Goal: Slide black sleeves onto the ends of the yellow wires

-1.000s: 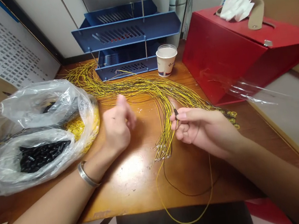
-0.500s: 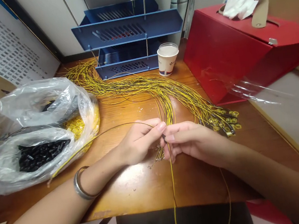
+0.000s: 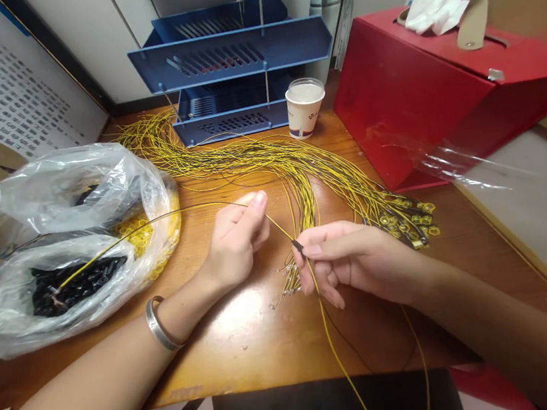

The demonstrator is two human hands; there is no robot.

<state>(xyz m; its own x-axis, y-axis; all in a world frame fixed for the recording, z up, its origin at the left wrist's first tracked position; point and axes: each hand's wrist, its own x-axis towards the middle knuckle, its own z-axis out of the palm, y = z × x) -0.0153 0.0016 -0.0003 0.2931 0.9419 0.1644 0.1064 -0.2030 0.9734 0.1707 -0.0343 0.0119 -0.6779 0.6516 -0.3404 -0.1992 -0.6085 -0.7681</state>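
My left hand (image 3: 233, 244) is closed on a thin yellow-and-black wire (image 3: 279, 225), raised a little above the table. From its thumb the wire arcs left, and the free end hangs over the bag of black pieces. To the right, my right hand (image 3: 361, 257) pinches a small black sleeve (image 3: 298, 246) threaded on the same wire. Below that hand the wire drops in a loop past the table's front edge. Behind both hands lies a big bundle of yellow-and-black wires (image 3: 242, 157), with some tips just beneath my right fingers.
At left stands a clear plastic bag (image 3: 14, 192) holding small black pieces (image 3: 77, 284) and yellow rings (image 3: 137, 240). Ringed wire ends (image 3: 421, 216) lie at right. Behind are a blue tray rack (image 3: 234, 55), a paper cup (image 3: 305, 112) and a red box (image 3: 420, 91).
My left hand has pulled away leftward and up from my right, drawing the wire taut between them. The wire's free end has swung up over the bag. My right hand has stayed in place.
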